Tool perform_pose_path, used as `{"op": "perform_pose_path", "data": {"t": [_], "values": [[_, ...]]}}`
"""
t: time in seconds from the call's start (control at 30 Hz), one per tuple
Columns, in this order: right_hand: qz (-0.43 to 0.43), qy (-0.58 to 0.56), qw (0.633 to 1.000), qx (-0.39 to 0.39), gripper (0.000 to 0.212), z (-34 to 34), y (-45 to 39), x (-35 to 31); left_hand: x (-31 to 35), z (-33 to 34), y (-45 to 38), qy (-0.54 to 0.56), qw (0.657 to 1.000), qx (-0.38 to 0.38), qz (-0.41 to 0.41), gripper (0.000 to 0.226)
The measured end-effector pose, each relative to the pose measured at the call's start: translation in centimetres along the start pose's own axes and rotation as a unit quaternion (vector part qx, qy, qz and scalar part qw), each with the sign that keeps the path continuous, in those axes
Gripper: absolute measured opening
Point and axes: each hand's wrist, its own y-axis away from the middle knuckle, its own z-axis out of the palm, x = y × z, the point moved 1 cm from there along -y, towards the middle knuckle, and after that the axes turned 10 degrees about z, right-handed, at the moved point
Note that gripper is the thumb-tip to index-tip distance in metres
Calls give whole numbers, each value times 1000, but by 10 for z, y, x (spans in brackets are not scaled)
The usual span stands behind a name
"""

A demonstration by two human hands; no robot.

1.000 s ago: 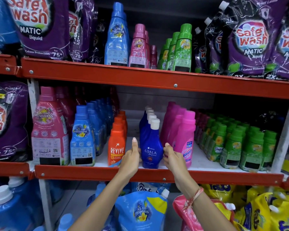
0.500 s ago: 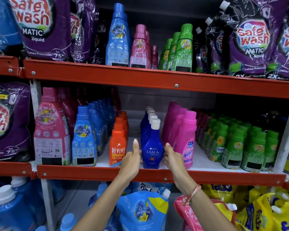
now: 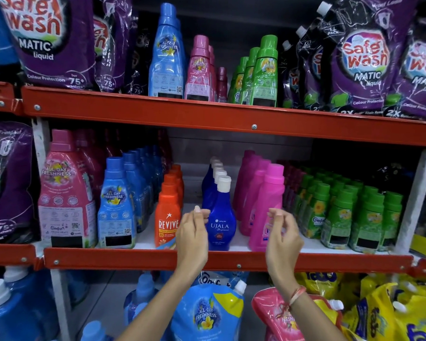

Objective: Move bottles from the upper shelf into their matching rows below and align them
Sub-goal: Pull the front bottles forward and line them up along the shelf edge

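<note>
Orange Revive bottle [image 3: 167, 220] stands at the front edge of the middle shelf [image 3: 143, 259], partly behind the left hand [image 3: 191, 236]. That hand's fingers [image 3: 199, 212] are loosely curled and hold nothing, their tips just beside the left shoulder of the dark blue Ujala bottle [image 3: 221, 221], which stands upright heading its row at the same edge. The right hand [image 3: 282, 238], fingers bent and empty, hovers apart from it, before the pink bottle [image 3: 265, 212].
</note>
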Motion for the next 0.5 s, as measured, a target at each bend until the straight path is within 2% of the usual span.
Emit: {"op": "perform_pose_path", "data": {"t": [0.07, 0.13, 0.23, 0.33, 0.4, 0.5], "values": [[31, 11, 999, 3, 26, -9, -10, 4, 8, 11, 6, 23, 999, -33, 15, 40], [86, 34, 995, -33, 32, -16, -20, 12, 10, 27, 13, 48, 994, -99, 8, 42], [158, 73, 980, -93, 46, -22, -29, 20, 16, 51, 21, 54, 977, -207, -24, 70], [173, 87, 971, -144, 53, -26, -30, 14, 20, 69, 21, 44, 958, -271, -86, 90], [178, 88, 966, -166, 55, -28, -32, 13, 17, 78, 20, 44, 953, -275, -118, 85], [186, 103, 963, -165, 69, -29, -35, 21, 14, 83, 20, 21, 953, -279, -117, 70]]}}
